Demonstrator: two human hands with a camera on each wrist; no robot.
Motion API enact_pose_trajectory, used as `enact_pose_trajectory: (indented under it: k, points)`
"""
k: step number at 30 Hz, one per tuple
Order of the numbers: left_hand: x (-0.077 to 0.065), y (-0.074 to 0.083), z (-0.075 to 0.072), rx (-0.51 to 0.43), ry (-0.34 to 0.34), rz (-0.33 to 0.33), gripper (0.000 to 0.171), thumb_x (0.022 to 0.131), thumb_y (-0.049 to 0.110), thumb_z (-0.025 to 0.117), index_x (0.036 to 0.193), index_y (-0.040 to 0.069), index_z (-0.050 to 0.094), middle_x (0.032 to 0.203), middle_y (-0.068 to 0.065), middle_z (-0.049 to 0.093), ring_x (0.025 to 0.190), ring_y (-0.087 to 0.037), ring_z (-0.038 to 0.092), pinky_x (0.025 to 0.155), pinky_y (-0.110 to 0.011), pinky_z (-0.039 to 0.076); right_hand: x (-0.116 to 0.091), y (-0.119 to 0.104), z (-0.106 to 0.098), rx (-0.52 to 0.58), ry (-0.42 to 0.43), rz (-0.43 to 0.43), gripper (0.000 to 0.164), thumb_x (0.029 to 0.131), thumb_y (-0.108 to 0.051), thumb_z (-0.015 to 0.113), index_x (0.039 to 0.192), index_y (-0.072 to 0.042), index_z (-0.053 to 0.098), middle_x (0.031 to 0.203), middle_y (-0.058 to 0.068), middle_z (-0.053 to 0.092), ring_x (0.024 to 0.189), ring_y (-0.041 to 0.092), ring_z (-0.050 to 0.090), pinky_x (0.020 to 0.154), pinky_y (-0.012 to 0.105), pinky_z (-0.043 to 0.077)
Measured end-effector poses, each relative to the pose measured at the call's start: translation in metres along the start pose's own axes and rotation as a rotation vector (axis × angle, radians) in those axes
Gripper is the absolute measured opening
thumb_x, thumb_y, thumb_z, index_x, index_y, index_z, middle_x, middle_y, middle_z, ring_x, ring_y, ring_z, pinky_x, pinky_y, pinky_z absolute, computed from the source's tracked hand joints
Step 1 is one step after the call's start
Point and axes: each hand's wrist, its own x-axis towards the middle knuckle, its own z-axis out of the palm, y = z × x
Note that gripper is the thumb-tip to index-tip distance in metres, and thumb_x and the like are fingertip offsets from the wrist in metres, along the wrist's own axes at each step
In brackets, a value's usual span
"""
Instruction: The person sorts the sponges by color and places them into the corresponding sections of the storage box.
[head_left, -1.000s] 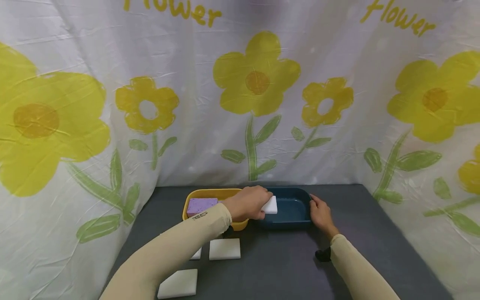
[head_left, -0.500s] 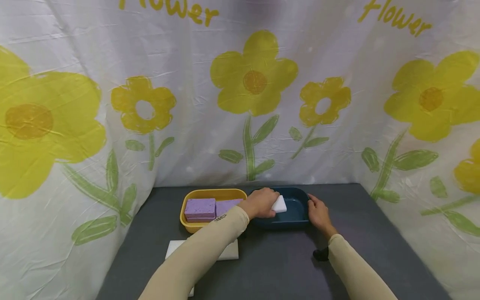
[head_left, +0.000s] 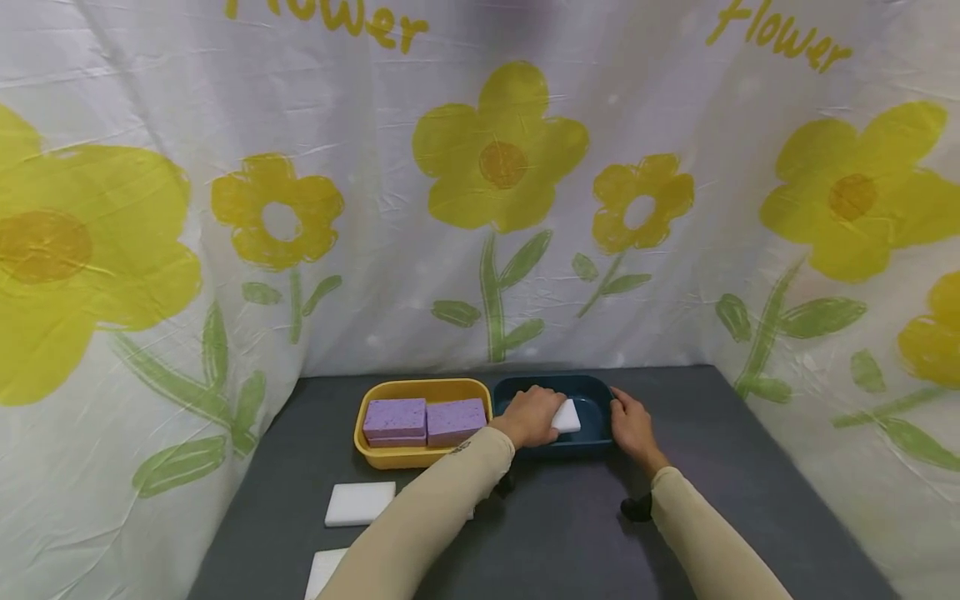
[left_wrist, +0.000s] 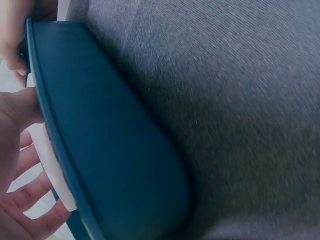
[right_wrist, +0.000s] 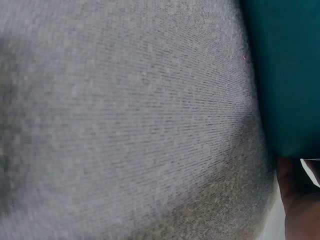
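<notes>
My left hand (head_left: 529, 417) grips a white sponge (head_left: 567, 417), a flat rectangular block, low inside the blue tub (head_left: 596, 408). In the left wrist view the thumb lies on the near side of the sponge (left_wrist: 54, 165) and the fingers (left_wrist: 25, 195) curl round its far side, right at the tub's rim. My right hand (head_left: 634, 428) holds the tub's right end, thumb and fingers about its edge. The right wrist view has the tub wall (right_wrist: 290, 75) with the right hand (right_wrist: 300, 212) at its lower corner. My left hand hides part of the tub's inside.
A yellow tub (head_left: 386, 458) with several purple sponges (head_left: 456, 419) stands just left of the blue one. White sponges (head_left: 360, 503) lie on the dark grey table (head_left: 555, 533) in front, partly covered by my left sleeve. A flower-print curtain (head_left: 390, 333) hangs behind.
My left hand has carried the white sponge rightward from between the two tubs into the blue tub, uncovering the purple sponges. My right hand keeps its hold on the blue tub. The view shifts slightly.
</notes>
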Motion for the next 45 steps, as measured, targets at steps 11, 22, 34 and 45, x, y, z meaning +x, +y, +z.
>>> enact_pose_trajectory:
  k: [11, 22, 34, 45]
  points:
    - [0.008, 0.014, 0.003, -0.069, -0.024, -0.011, 0.048, 0.094, 0.028, 0.089, 0.137, 0.014, 0.072, 0.125, -0.003, 0.077, 0.110, -0.018, 0.071, 0.096, -0.037, 0.060, -0.018, -0.041, -0.008, 0.064, -0.038, -0.009, 0.054, 0.115, -0.029, 0.041, 0.158, -0.001, 0.055, 0.111, 0.026, 0.069, 0.093, 0.037, 0.059, 0.087, 0.050, 0.047]
    - [0.042, -0.013, 0.052, -0.095, -0.046, 0.003, 0.045, 0.090, 0.033, 0.093, 0.130, 0.021, 0.075, 0.116, 0.003, 0.077, 0.101, -0.014, 0.071, 0.086, -0.038, 0.061, -0.036, -0.080, -0.008, 0.011, -0.028, 0.029, 0.052, 0.114, -0.022, 0.037, 0.157, -0.001, 0.056, 0.137, 0.030, 0.069, 0.121, 0.044, 0.064, 0.104, 0.063, 0.047]
    - [0.013, 0.006, 0.016, -0.118, -0.057, 0.011, 0.044, 0.092, 0.023, 0.091, 0.131, 0.010, 0.076, 0.119, -0.005, 0.079, 0.101, -0.018, 0.074, 0.087, -0.031, 0.060, 0.002, -0.011, 0.036, 0.040, -0.066, -0.011, 0.053, 0.115, -0.031, 0.037, 0.160, -0.013, 0.057, 0.155, 0.020, 0.063, 0.144, 0.046, 0.057, 0.114, 0.069, 0.045]
    - [0.054, -0.041, 0.097, -0.176, -0.038, -0.024, 0.071, 0.091, 0.044, 0.090, 0.153, 0.019, 0.065, 0.151, 0.001, 0.068, 0.136, -0.020, 0.066, 0.107, -0.035, 0.057, -0.025, -0.062, 0.015, 0.067, -0.017, -0.050, 0.052, 0.113, -0.026, 0.039, 0.153, -0.003, 0.062, 0.147, 0.028, 0.066, 0.135, 0.049, 0.062, 0.111, 0.065, 0.048]
